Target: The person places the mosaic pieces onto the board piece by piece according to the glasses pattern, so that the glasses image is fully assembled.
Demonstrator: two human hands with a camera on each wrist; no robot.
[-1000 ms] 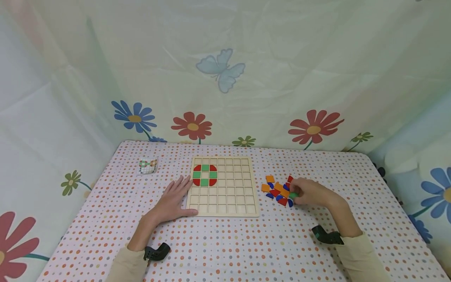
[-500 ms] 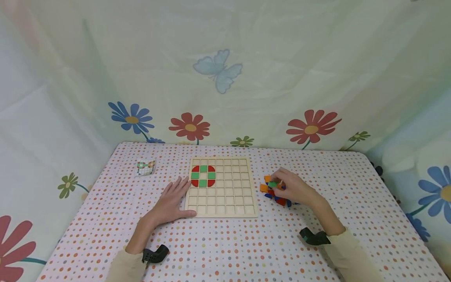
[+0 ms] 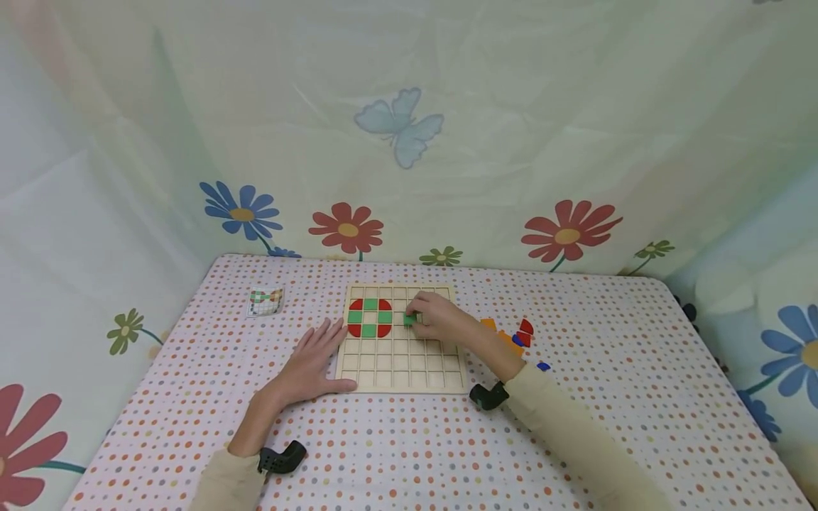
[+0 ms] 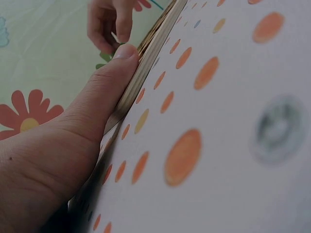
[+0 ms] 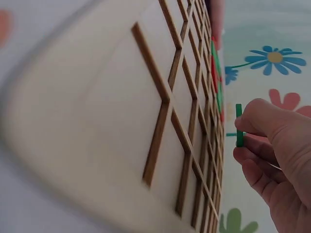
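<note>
A wooden grid board lies on the table, its upper left squares filled with a ring of red rounded and green square tiles around one bare square. My left hand rests along the board's left edge, fingers spread, the thumb at the near corner. My right hand is over the board, right of the ring, and pinches a green tile between thumb and fingers. In the right wrist view the green tile stands on edge in that pinch, apart from the board.
Orange, red and blue tiles lie loosely right of the board, partly hidden by my right forearm. A small card with a coloured grid pattern lies at the table's back left. A printed curtain stands behind the dotted tablecloth.
My right hand has moved left from the loose tiles to above the board, carrying the green tile. The left hand has stayed at the board's edge.
</note>
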